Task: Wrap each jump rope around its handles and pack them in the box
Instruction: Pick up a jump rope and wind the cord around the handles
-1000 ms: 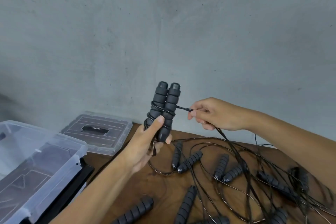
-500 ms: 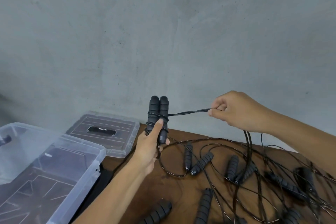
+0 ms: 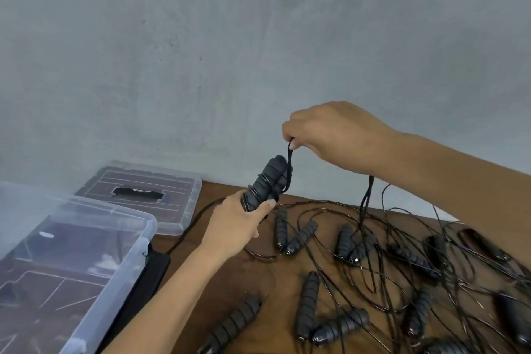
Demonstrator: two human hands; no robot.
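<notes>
Above the table's (image 3: pixel 235 276) back edge, the left hand (image 3: pixel 238 221) clasps the paired foam handles (image 3: pixel 268 181) while the right hand (image 3: pixel 330 135) pinches the thin, limp, tangle-prone cord (image 3: pixel 289 158), best held taut near the handles

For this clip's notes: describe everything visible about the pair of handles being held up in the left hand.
The pair of handles are two black, ribbed, foam-looking grips held side by side, tilted upward to the right above the table's far edge. The left hand grips their lower ends, thumb across the front. Thin black cord is coiled around their middle; a doubled strand rises from the top to the right hand, which pinches it, then trails down into the tangle on the table.
</notes>
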